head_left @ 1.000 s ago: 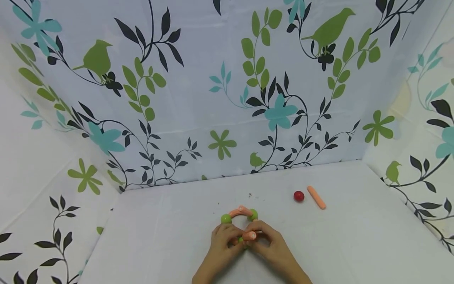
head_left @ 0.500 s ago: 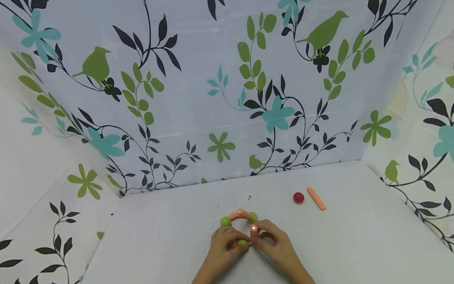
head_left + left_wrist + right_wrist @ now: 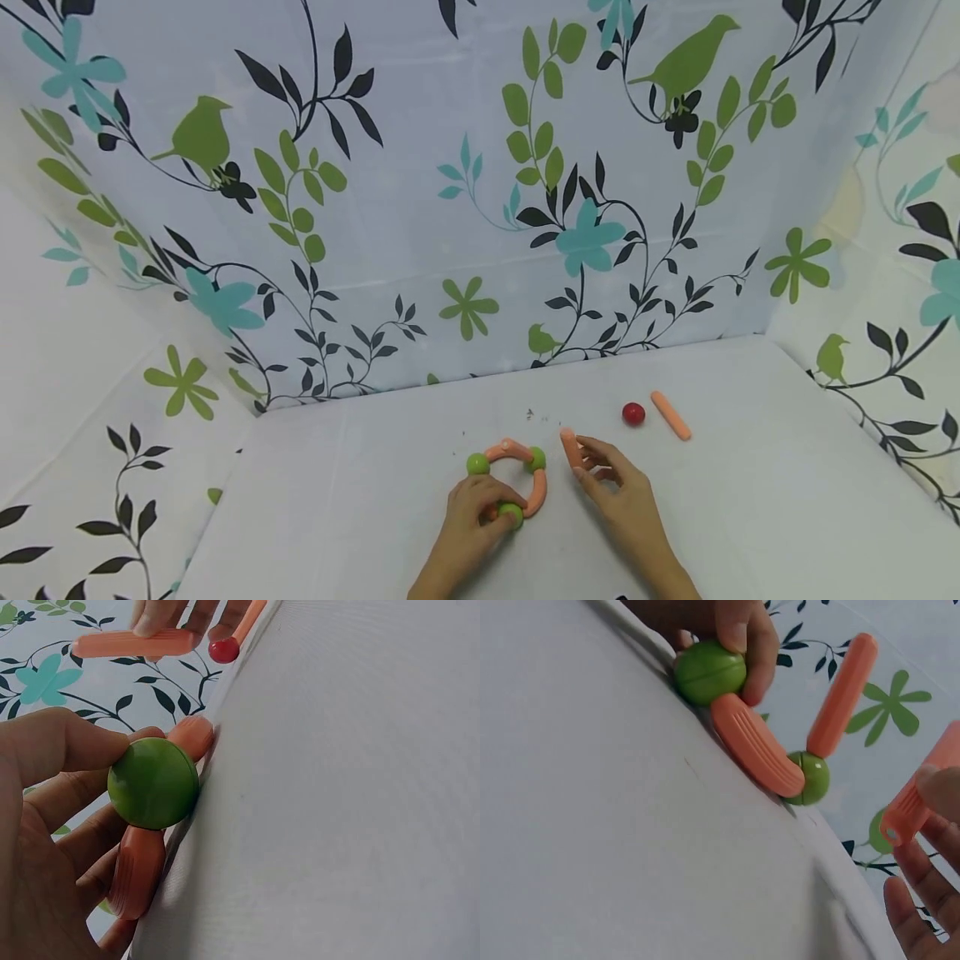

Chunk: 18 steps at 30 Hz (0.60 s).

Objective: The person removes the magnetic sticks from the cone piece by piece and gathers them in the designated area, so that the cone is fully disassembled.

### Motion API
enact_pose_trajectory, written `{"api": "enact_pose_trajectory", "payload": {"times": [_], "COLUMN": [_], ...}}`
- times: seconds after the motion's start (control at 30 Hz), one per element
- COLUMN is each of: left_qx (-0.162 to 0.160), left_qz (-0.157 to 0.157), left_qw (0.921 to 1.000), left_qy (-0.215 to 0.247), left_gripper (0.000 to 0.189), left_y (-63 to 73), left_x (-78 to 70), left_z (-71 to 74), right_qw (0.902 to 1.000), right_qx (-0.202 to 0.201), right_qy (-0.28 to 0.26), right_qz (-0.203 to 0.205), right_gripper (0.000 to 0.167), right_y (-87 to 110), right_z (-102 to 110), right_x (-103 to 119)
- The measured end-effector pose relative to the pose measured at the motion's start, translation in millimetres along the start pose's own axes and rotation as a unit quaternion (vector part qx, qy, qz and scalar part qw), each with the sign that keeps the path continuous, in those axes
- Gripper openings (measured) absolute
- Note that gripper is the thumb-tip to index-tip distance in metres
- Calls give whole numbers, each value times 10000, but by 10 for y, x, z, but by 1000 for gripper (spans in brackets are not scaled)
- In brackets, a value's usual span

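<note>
A ring of curved orange rods (image 3: 537, 492) and green balls lies on the white table, with two green balls (image 3: 477, 464) on its far side. My left hand (image 3: 474, 517) pinches the green ball (image 3: 511, 515) at the near side; the left wrist view shows thumb and fingers around that ball (image 3: 154, 784). Part of the ring is hidden beneath this hand. Right of the ring, apart from it, my right hand (image 3: 622, 492) holds an orange rod (image 3: 572, 450) between thumb and fingers. In the right wrist view another orange rod (image 3: 842, 694) stands upright near a green ball (image 3: 810, 778).
A red ball (image 3: 633, 414) and a loose straight orange rod (image 3: 671, 415) lie farther back on the right. Cloth printed with birds and leaves (image 3: 390, 250) hangs behind the white table (image 3: 337, 500) and along both sides.
My right hand has moved right, away from the ring, carrying the orange rod that was held upright against it. My left hand stays on the near green ball, which is now in plainer view.
</note>
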<state>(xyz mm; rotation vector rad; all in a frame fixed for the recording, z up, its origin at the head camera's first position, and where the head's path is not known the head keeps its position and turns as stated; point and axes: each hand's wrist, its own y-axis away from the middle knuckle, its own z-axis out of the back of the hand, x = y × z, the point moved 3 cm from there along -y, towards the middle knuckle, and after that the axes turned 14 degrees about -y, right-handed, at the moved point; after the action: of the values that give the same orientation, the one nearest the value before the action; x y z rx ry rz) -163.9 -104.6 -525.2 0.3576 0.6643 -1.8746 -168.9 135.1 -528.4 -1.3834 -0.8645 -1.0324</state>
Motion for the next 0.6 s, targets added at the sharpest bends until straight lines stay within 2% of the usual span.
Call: {"api": "enact_pose_trajectory", "payload": {"times": [0.17,0.37,0.6], "left_qx": [-108,-34,-48], "left_qz": [-114,42,135], "left_qw": [9999,10000,9998], "left_qy": [-40,-70,-157], "left_gripper": [25,27,29], "left_y": [-21,-21,-7], "left_x": [-9,-10,-26], "left_z": [7,-1,22], "right_qw": [9972,9862,9727], "right_qx": [-336,-520,-435], "right_qy": [674,1569,2272], "right_qz": [0,84,-192], "right_gripper": [31,30,31], "right_y": [-48,-102,-178], "right_z": [123,280,439], "right_x": [12,58,96]}}
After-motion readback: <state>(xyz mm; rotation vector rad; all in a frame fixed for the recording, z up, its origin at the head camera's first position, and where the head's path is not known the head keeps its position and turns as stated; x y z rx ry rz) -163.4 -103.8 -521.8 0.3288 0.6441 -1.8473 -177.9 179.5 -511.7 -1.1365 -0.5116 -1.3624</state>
